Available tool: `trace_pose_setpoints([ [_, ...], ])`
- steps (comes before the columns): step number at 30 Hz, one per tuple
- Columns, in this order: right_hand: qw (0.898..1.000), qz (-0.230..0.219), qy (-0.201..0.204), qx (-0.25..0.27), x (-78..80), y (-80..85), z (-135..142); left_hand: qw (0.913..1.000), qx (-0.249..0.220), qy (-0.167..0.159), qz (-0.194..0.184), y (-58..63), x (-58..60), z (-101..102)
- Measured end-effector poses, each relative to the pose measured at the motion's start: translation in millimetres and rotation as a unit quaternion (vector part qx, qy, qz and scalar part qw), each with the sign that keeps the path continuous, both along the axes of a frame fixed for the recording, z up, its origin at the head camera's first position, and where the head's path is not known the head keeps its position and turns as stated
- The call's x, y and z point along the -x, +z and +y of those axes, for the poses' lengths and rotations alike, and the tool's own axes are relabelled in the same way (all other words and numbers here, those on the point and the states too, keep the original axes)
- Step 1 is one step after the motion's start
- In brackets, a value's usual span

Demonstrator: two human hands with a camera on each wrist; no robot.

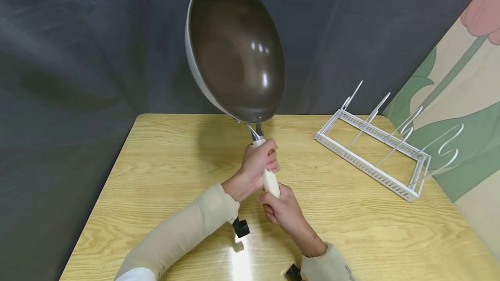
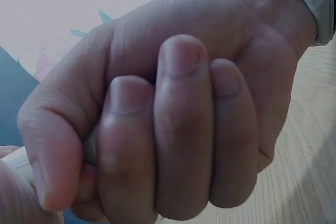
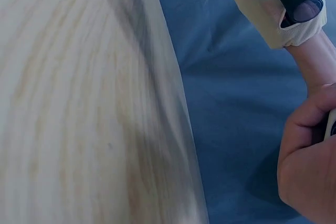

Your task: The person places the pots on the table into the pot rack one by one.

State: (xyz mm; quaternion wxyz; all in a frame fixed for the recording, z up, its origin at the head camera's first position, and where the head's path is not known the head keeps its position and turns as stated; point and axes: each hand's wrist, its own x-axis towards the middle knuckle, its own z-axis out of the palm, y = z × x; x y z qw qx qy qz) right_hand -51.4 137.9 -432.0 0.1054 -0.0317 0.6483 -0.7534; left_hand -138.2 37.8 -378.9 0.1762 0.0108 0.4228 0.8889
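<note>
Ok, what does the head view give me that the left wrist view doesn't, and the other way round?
Only the head view shows the pan's bowl and the white rack.

Only the left wrist view shows three fingernails close and face-on, on curled fingers.

Both show the left hand, part of its beige sleeve, the wooden table and the flowered wall. A pale sliver at the left wrist view's edge may be the handle.
</note>
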Motion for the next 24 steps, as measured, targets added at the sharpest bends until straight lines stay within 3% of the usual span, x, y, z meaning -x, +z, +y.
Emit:
trace_pose_setpoints([
  [7, 0.999, -0.009, -0.036, 0.028, -5.0, -1.8, 5.4, 0.9998, 0.011, -0.015, 0.006, -1.0, 0.2, 14.3],
  [24, 0.996, 0.007, -0.066, 0.058, -10.3, -6.1, 21.2, 0.9991, 0.025, -0.034, -0.002, -0.3, 2.1, 45.6],
])
